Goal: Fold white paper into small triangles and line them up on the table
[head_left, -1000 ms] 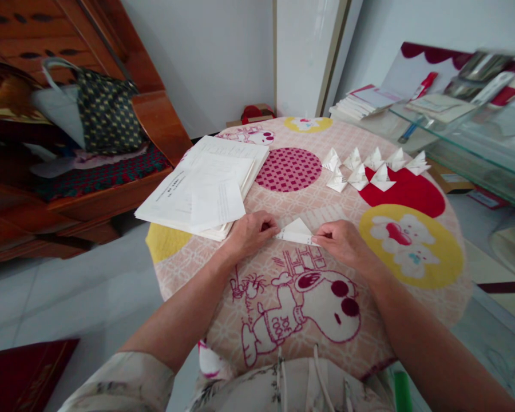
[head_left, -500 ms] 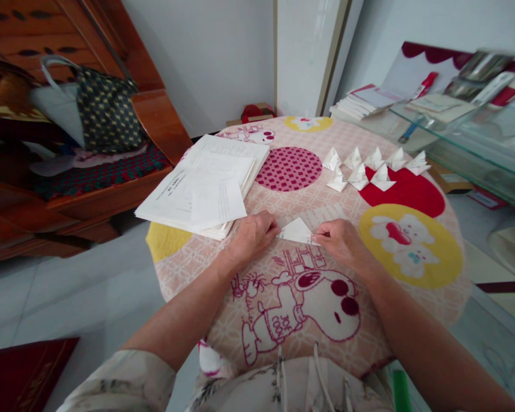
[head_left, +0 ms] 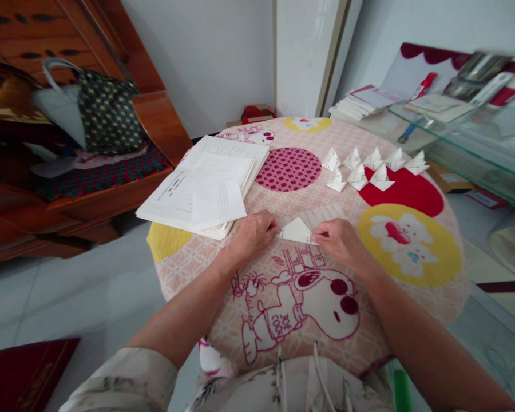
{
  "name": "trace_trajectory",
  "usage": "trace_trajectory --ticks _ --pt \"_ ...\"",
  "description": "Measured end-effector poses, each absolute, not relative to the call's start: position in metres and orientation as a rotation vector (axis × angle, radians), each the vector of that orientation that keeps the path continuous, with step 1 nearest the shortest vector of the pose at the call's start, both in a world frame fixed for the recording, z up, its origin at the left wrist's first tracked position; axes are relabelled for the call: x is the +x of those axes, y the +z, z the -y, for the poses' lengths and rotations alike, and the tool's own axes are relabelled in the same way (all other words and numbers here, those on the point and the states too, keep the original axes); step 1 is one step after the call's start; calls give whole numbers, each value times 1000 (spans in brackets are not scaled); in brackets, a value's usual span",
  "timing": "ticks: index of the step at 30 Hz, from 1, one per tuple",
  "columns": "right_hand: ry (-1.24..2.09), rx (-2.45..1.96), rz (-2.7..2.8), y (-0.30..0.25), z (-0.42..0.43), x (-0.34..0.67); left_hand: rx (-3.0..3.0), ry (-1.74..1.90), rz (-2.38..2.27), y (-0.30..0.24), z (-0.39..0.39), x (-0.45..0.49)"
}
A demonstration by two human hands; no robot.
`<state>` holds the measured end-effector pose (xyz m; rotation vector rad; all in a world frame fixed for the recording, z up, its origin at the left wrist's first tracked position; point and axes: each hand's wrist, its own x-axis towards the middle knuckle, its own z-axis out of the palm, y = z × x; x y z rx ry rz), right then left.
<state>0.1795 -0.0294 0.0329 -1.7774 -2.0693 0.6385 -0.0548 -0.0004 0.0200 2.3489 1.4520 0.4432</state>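
A partly folded sheet of white paper (head_left: 297, 230) lies low on the table between my two hands, its top coming to a point. My left hand (head_left: 257, 230) pinches its left corner, fingers curled. At the opposite corner, my right hand (head_left: 335, 238) grips the paper between thumb and bent fingers. Part of the sheet is covered by the fingers. Behind and to the right stand several small folded paper pieces (head_left: 358, 177) in two rows. A stack of printed paper sheets (head_left: 175, 189) rests left of my left hand, with a smaller loose sheet on top.
The round table has a patterned cloth (head_left: 300, 200) with cartoon figures. On the right is a glass shelf (head_left: 467, 143) holding metal containers and papers. A wooden bench (head_left: 154, 114) with a dotted bag (head_left: 107, 111) stands at the left. A red mat (head_left: 26, 372) lies on the floor.
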Motion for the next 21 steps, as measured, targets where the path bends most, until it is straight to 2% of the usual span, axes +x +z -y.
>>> trace_trajectory --ticks 21 --pt "583 -1829 2104 32 28 177 2471 360 -1443 18 3 -53"
